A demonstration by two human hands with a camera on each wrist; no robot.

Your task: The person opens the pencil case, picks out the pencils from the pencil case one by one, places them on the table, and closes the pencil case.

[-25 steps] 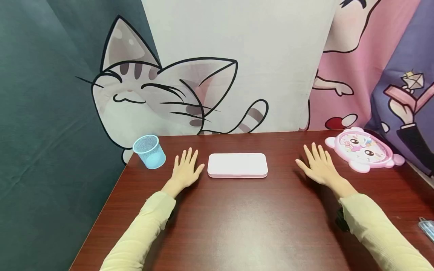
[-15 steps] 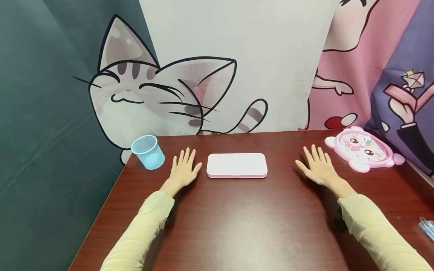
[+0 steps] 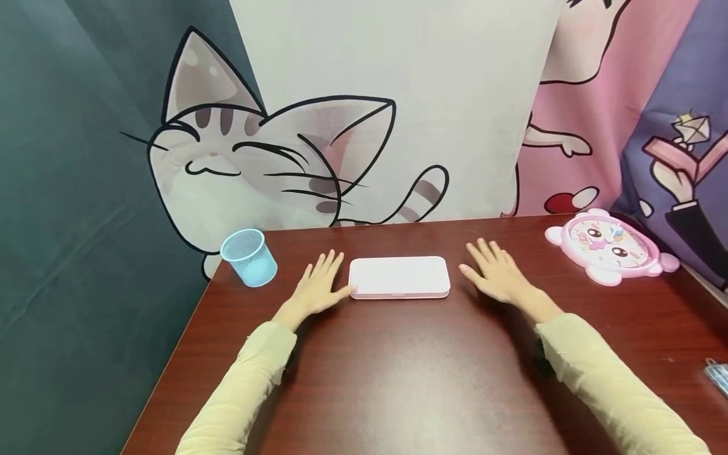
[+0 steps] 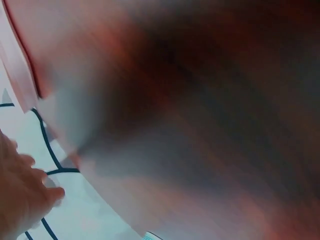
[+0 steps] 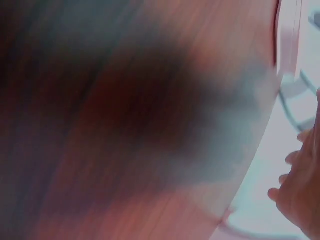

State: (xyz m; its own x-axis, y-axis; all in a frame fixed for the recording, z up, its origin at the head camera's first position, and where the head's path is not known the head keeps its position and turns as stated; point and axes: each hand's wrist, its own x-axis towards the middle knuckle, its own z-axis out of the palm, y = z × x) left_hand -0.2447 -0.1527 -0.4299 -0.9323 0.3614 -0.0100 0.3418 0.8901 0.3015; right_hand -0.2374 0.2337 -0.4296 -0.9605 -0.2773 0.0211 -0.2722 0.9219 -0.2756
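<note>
A closed pale pink, flat case with rounded corners (image 3: 399,277) lies on the brown table between the two hands. My left hand (image 3: 315,287) is spread at its left end, the thumb tip overlapping the case's near left corner in the head view. To the right of the case, a short gap away, is my right hand (image 3: 497,275), fingers extended and palm down over the table. Neither hand holds anything. In the left wrist view the edge of the case (image 4: 19,60) shows at upper left; the right wrist view has its other end (image 5: 289,40) at upper right.
A light blue mesh cup (image 3: 250,258) stands near the table's left edge, beyond the left hand. At the back right lies a pink animal-shaped clock (image 3: 611,246). A small blue packet-like thing (image 3: 718,376) is at the right border. Printed cloth hangs behind the table (image 3: 421,360).
My right hand has moved left toward the case. My left hand has shifted slightly right, its thumb now reaching the case's corner. The case has stayed in place.
</note>
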